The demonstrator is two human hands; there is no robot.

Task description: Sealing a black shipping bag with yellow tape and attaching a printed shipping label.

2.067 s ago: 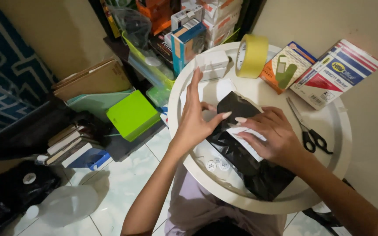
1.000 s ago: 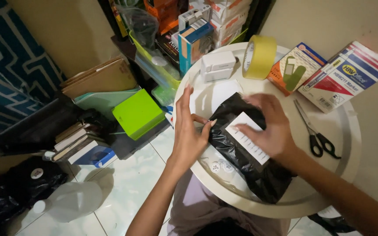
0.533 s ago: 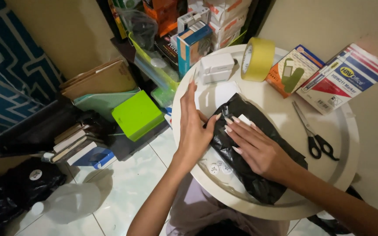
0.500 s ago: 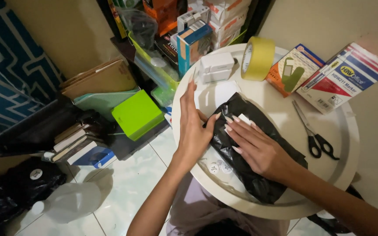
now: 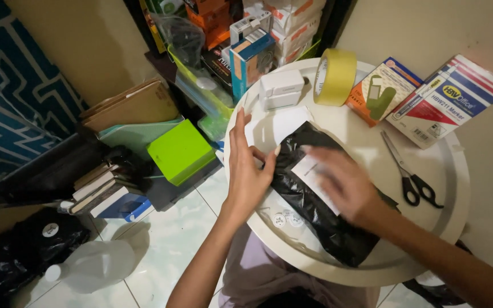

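Note:
A black plastic parcel bag (image 5: 320,211) with a white label (image 5: 310,174) lies on a round white table (image 5: 446,171). My left hand (image 5: 247,165) rests at the bag's left edge, fingers up and thumb pressing on the plastic. My right hand (image 5: 340,185) lies flat and blurred over the label, palm down, fingers spread.
On the table stand a yellow tape roll (image 5: 334,77), a small white box (image 5: 281,89), black scissors (image 5: 411,177), an orange packet (image 5: 382,91) and a box of markers (image 5: 449,100). A shelf of boxes (image 5: 252,40) is behind. A green box (image 5: 181,151), books and black bags lie on the tiled floor.
My right hand has slid down and right along the bag's label, and it is now blurred. My left hand stays at the bag's left edge.

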